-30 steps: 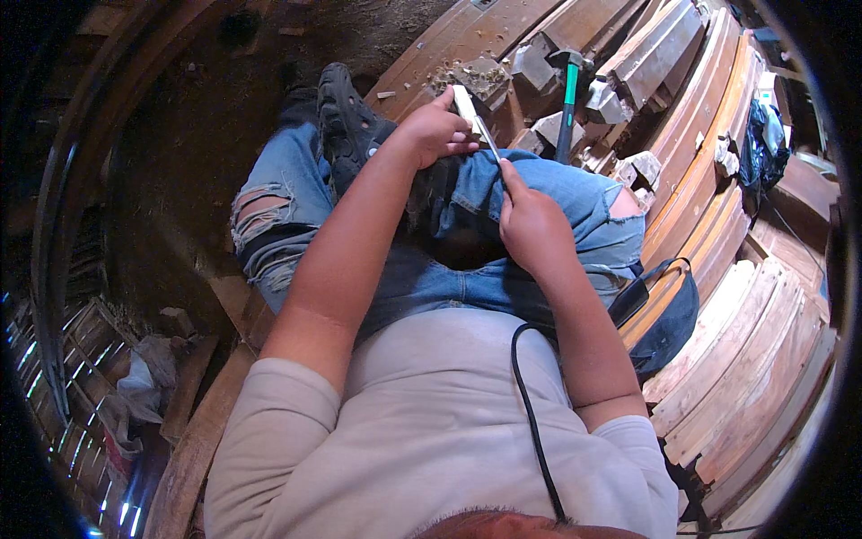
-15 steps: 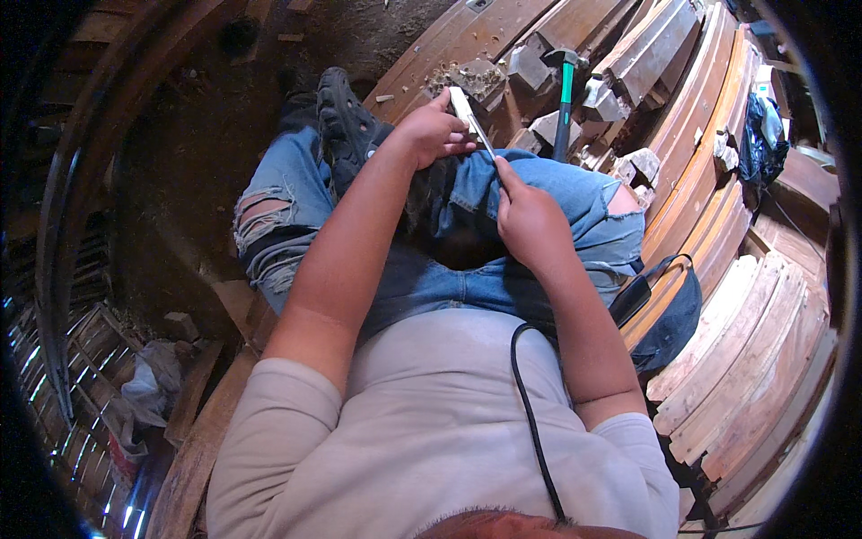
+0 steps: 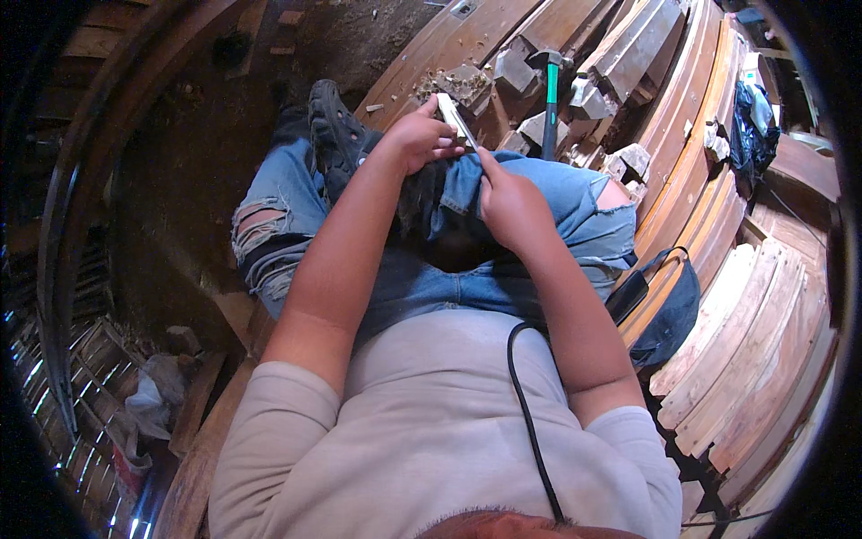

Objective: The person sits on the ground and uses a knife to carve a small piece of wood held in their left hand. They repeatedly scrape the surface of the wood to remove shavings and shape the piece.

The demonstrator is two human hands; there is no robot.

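Note:
Above my raised knee, my left hand (image 3: pixel 418 140) grips a small pale piece of wood (image 3: pixel 444 110), thumb near its far end and fingers curled beneath. My right hand (image 3: pixel 515 205) is closed around a thin tool with a narrow metal blade (image 3: pixel 468 135), the forefinger stretched along it. That blade lies against or right beside the near part of the wood; whether it is a knife or a chisel I cannot make out. Its handle is hidden in my fist. Wood shavings (image 3: pixel 465 83) lie on a plank just beyond my left hand.
A hammer (image 3: pixel 551 97) with a green and black handle rests among wood offcuts (image 3: pixel 514 69) beyond my knee. Long brown planks (image 3: pixel 669 162) run along the right, with a dark bag (image 3: pixel 756 126) beside them. Paler boards (image 3: pixel 736 332) are stacked at lower right.
Both hands, with the wood and the bladed tool, appear slightly farther left, and the whole view has shifted a little. The grips look the same.

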